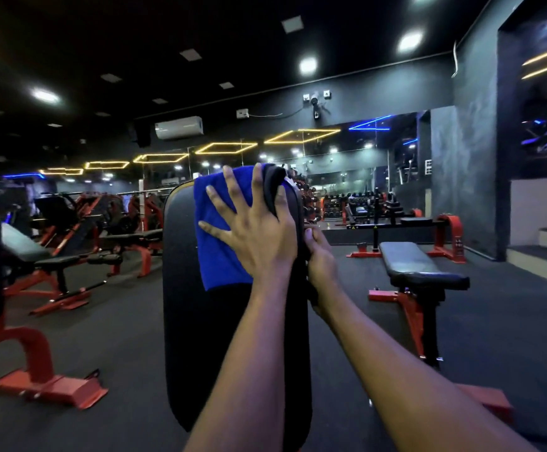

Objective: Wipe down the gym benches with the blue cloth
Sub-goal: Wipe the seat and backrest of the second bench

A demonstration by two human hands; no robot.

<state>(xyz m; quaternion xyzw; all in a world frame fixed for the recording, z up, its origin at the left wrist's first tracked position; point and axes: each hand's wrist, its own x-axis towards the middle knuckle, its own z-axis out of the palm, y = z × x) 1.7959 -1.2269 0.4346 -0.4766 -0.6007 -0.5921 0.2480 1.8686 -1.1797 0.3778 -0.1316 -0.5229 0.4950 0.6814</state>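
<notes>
Dark gym, black ceiling w/ spot lights, mirror wall (347, 171) at the back, rubber floor (128, 321). Centre: an upright black backrest pad (200, 337) on a red-framed bench. Blue cloth (220, 262) lies flat against the pad's upper part, pinned there by the L hand (256, 236): fingers (229, 187) straight and spread wide, palm on the cloth's R half. Cloth shows between the fingers, runs out past the little finger to the L, and hangs below the heel of the palm; its top edge sits about level w/ the longest fingertips, at the pad's top. By the index finger and thumb a dark fold of fabric drapes over the pad's top R corner; cannot tell if it belongs to the cloth. R hand (319, 259) is just R of the L wrist, fingers curled round the pad's R edge, gripping it, apart from the blue part. Flat bench (418, 265) stands well R of both hands; more red-framed benches (70, 256) off to the L.
</notes>
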